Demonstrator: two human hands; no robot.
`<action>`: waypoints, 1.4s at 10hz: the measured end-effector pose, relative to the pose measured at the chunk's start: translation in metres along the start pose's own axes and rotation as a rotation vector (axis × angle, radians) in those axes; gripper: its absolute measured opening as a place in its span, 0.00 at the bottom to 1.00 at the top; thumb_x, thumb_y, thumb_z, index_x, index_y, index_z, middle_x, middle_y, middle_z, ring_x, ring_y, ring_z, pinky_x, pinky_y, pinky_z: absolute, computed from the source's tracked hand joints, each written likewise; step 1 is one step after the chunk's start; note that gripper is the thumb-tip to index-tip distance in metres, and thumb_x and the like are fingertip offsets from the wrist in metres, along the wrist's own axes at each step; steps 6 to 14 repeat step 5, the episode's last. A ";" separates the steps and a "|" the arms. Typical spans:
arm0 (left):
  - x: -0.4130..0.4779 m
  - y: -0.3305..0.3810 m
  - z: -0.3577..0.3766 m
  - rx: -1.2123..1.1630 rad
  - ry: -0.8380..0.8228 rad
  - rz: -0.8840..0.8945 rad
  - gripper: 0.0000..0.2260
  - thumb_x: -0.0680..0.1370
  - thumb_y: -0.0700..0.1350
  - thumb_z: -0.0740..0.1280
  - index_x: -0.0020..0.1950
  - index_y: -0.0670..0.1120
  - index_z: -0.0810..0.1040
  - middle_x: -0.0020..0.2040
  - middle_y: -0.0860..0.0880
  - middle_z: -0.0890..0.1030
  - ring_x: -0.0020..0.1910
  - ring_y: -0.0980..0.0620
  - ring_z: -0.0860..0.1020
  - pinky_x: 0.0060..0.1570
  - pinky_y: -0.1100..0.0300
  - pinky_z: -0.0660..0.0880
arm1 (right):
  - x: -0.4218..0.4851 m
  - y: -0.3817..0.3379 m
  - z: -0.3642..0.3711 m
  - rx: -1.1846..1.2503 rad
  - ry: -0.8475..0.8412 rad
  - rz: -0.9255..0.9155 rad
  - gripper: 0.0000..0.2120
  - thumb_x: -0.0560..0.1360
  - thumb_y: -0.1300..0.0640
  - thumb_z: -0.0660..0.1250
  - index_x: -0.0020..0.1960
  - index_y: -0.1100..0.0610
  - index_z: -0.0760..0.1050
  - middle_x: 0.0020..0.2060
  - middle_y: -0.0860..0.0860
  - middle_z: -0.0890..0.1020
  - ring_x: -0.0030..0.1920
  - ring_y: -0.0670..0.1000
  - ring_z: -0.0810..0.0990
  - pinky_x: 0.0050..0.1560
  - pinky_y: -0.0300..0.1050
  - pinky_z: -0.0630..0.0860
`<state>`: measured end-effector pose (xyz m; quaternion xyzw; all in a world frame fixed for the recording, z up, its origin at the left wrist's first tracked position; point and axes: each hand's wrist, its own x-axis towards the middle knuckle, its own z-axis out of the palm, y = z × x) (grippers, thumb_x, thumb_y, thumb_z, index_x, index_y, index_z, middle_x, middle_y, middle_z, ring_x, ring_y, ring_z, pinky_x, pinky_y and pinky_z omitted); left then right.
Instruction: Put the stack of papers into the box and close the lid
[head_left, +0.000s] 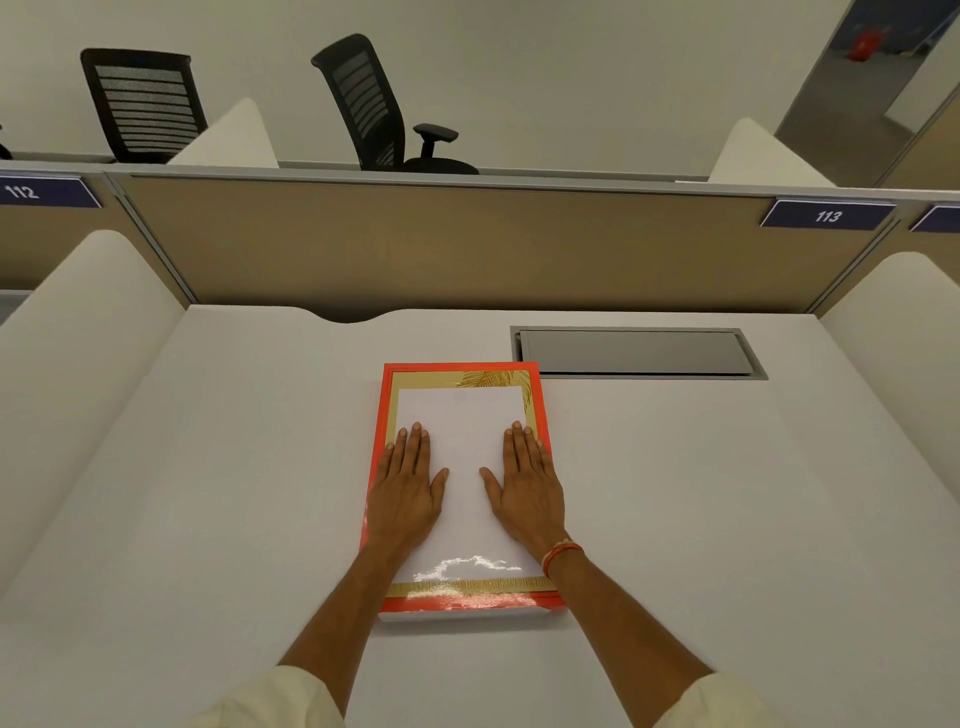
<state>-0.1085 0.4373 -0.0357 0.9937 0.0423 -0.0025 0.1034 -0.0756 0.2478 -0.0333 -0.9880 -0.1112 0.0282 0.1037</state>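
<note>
A flat red box (385, 395) lies in the middle of the white desk (234, 467). Its top face has a gold border and a white middle panel (461, 415). Glare runs across the white, gold and red near its front edge, so the top looks like one glossy shut lid. My left hand (405, 491) and my right hand (525, 491) both rest flat, palms down, on the white panel, fingers pointing away from me. Neither hand holds anything. No loose papers show anywhere on the desk.
A grey recessed cable hatch (636, 352) sits in the desk just behind the box to the right. A tan partition (415, 244) closes the back, with curved white dividers (88, 322) at both sides. Two black office chairs (363, 98) stand beyond it.
</note>
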 end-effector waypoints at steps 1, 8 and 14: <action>0.000 0.001 -0.003 -0.004 -0.018 -0.008 0.40 0.73 0.65 0.27 0.80 0.45 0.43 0.81 0.47 0.45 0.80 0.48 0.44 0.79 0.51 0.45 | -0.001 -0.001 -0.003 0.009 -0.003 -0.004 0.36 0.81 0.38 0.45 0.80 0.57 0.41 0.80 0.53 0.45 0.80 0.51 0.43 0.80 0.47 0.44; -0.002 0.031 -0.013 -0.113 0.039 -0.015 0.46 0.70 0.69 0.24 0.80 0.45 0.46 0.81 0.47 0.46 0.80 0.49 0.45 0.79 0.53 0.43 | -0.007 0.026 -0.028 0.132 0.028 -0.020 0.36 0.81 0.37 0.47 0.80 0.55 0.41 0.80 0.51 0.46 0.80 0.51 0.43 0.78 0.44 0.40; -0.002 0.031 -0.013 -0.113 0.039 -0.015 0.46 0.70 0.69 0.24 0.80 0.45 0.46 0.81 0.47 0.46 0.80 0.49 0.45 0.79 0.53 0.43 | -0.007 0.026 -0.028 0.132 0.028 -0.020 0.36 0.81 0.37 0.47 0.80 0.55 0.41 0.80 0.51 0.46 0.80 0.51 0.43 0.78 0.44 0.40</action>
